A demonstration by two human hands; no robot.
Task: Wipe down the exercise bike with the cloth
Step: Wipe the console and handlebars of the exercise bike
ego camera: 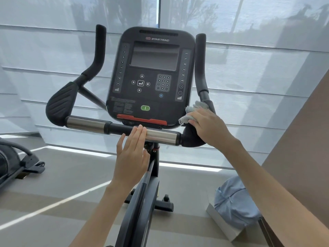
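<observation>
A black exercise bike (151, 72) fills the middle of the head view, with a console, a crossbar with steel sensor sleeves (85, 124) and two upright black handles. My right hand (208, 127) presses a crumpled grey cloth (194, 111) onto the right elbow pad of the handlebar, beside the console's lower right corner. My left hand (132, 157) is flat with fingers together and straight. Its fingertips rest on the crossbar just below the console, holding nothing.
White blinds cover the windows behind the bike. A light blue backpack (235, 202) lies on the floor at the right against a brown wall (302, 139). Part of another black machine (16, 163) stands at the left edge.
</observation>
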